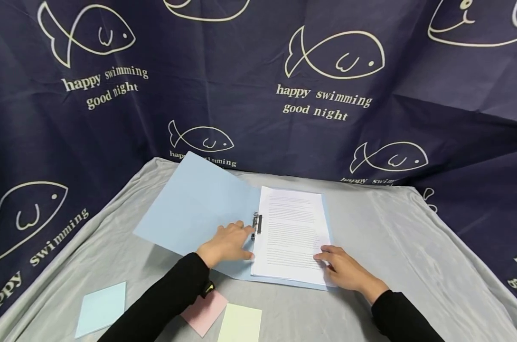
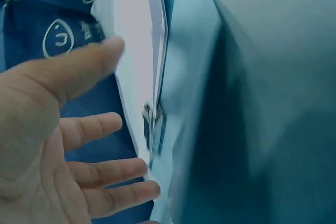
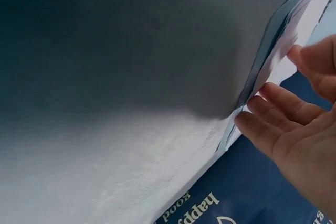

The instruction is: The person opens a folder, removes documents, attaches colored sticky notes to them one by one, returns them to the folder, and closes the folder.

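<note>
A light blue folder (image 1: 198, 204) lies spread with its cover to the left. Printed white sheets (image 1: 294, 232) rest on its right half, beside a black and metal clip (image 1: 259, 224) at the spine. My left hand (image 1: 229, 243) is at the clip and the sheets' left edge, fingers spread, gripping nothing; in the left wrist view its straight fingers stand near the clip (image 2: 152, 124). On the right, my right hand (image 1: 345, 270) touches the lower right edge of the sheets. The right wrist view shows its fingertips along the stacked edges of paper and folder.
Nearer me on the grey cloth (image 1: 395, 247) lie a pale blue pad (image 1: 102, 308), a pink pad (image 1: 204, 313) partly under my left sleeve, and a pale green pad (image 1: 240, 323). A dark blue curtain (image 1: 249, 85) with fish drawings hangs behind.
</note>
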`<action>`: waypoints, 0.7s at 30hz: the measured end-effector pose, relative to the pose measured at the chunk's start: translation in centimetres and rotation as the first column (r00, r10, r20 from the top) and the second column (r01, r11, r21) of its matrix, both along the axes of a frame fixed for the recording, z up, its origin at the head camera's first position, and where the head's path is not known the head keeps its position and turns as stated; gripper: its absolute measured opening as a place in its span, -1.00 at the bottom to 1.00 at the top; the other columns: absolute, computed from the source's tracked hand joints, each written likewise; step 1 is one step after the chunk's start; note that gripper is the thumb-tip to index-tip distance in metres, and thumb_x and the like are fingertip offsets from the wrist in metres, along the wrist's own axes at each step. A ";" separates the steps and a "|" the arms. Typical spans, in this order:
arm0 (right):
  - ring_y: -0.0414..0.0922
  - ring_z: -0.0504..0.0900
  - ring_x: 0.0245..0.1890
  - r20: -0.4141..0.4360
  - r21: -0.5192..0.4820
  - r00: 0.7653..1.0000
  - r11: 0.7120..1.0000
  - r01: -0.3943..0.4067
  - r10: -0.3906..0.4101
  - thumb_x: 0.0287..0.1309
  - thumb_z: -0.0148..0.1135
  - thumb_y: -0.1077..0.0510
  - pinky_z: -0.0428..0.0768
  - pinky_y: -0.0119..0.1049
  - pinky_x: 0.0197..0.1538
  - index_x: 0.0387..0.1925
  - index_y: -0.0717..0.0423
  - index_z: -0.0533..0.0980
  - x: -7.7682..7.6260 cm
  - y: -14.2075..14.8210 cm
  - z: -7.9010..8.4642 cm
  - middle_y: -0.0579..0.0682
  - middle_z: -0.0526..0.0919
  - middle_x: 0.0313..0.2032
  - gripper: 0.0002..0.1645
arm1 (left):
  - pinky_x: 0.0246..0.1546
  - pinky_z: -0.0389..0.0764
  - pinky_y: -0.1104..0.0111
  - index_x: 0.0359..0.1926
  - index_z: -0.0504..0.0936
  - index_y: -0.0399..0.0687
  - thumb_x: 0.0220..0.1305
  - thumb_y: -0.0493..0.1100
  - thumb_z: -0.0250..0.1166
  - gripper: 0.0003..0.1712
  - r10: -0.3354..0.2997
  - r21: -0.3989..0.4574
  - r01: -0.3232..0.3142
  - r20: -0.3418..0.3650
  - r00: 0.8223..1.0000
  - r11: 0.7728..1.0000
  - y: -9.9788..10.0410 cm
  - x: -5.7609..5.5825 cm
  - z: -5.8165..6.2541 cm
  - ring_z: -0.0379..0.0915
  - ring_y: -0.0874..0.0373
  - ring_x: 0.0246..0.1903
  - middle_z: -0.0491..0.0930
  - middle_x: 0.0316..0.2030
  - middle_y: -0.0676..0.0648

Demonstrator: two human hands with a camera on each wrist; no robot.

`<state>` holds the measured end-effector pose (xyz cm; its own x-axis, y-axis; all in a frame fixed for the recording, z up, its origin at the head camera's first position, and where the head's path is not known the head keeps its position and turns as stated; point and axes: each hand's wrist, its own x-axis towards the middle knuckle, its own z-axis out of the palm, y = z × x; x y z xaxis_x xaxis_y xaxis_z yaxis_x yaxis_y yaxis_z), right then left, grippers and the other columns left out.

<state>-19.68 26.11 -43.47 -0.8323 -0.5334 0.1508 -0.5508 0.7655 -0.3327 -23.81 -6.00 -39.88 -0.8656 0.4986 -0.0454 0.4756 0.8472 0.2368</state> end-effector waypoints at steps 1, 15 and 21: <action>0.27 0.39 0.07 0.006 0.000 1.000 1.000 -0.001 0.001 0.00 0.14 0.42 0.33 0.13 0.05 -0.10 0.34 0.56 -0.1 -0.1 0.0 0.33 0.52 -0.03 -0.65 | -0.22 0.34 -0.01 0.18 0.46 -0.05 -0.09 0.13 0.45 -0.20 -0.007 -0.003 0.007 0.012 1.000 1.000 0.5 -0.2 -0.2 0.38 -0.05 -0.16 0.44 -0.12 -0.13; 0.30 0.38 0.05 0.089 0.011 0.991 0.995 0.099 -0.100 -0.10 0.45 0.10 0.35 0.11 0.05 -0.15 0.25 0.54 -0.3 -0.6 -0.4 0.36 0.44 0.01 -0.53 | -0.34 0.37 0.00 0.10 0.40 -0.28 -0.25 0.21 0.52 -0.04 0.018 -0.014 -0.018 -0.002 1.000 1.000 2.7 -0.2 -2.2 0.38 -0.04 -0.26 0.49 -0.16 -0.17; 0.30 0.39 0.04 0.080 0.003 0.992 0.995 0.099 -0.099 -0.12 0.45 0.12 0.35 0.11 0.05 -0.16 0.26 0.53 -0.3 -0.6 -0.4 0.37 0.45 0.00 -0.53 | -0.29 0.37 -0.05 0.20 0.31 -0.37 -0.21 0.17 0.52 0.05 0.020 0.083 -0.020 0.007 1.000 0.996 2.2 0.0 -2.8 0.36 -0.08 -0.19 0.47 -0.09 -0.24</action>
<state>-20.01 25.50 -43.90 -0.8905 -0.4474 0.0821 -0.4437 0.8147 -0.3732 -23.78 -3.83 -42.66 -0.8753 0.4835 -0.0101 0.4571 0.8339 0.3094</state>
